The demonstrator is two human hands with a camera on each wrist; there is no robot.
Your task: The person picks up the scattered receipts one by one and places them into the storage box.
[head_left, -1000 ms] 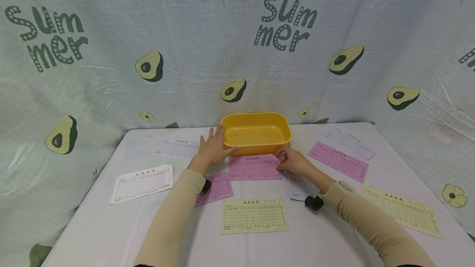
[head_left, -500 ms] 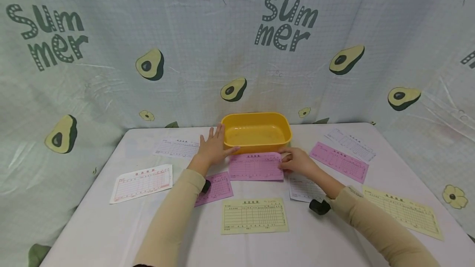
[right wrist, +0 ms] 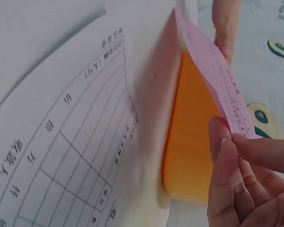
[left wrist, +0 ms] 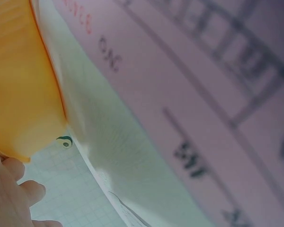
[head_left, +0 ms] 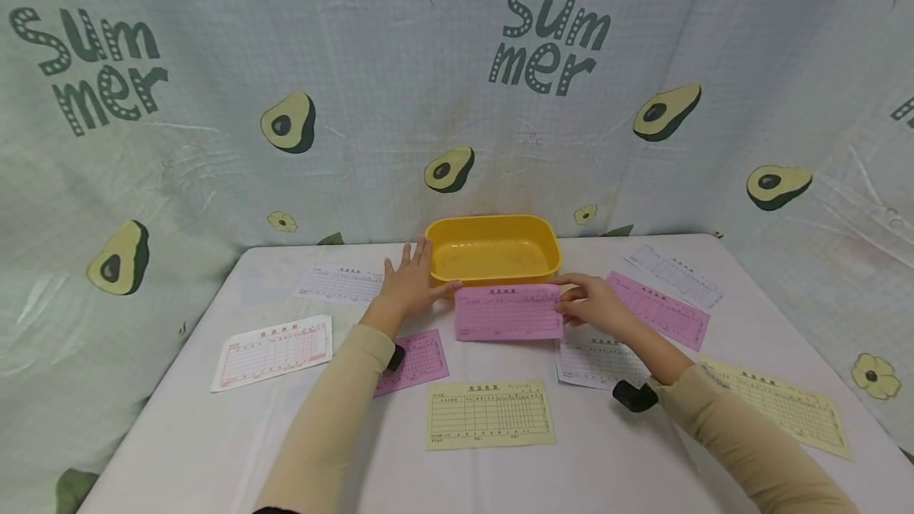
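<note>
My right hand (head_left: 596,309) pinches the right edge of a pink receipt slip (head_left: 508,312) between thumb and fingers. The slip is raised off the table, in front of a yellow plastic basin (head_left: 495,258), and the right wrist view shows it tilted and slightly bent in the grip (right wrist: 255,175). Against the basin's left side rests my left hand (head_left: 407,296), fingers spread, its thumb pointing at the front wall and close to the slip's upper left corner. A printed pink paper (left wrist: 217,94) fills much of the left wrist view; which slip it is I cannot tell.
Around the hands lie other slips: a yellow one (head_left: 489,415) in front, a pink one (head_left: 420,362) by my left wrist, a white one (head_left: 598,363) under my right forearm. More slips lie toward both sides. A printed curtain (head_left: 357,101) hangs behind the white table (head_left: 286,450).
My right hand has lifted the pink slip off the table and moved it up and slightly right, uncovering more of the white slip. The left hand has stayed at the basin.
</note>
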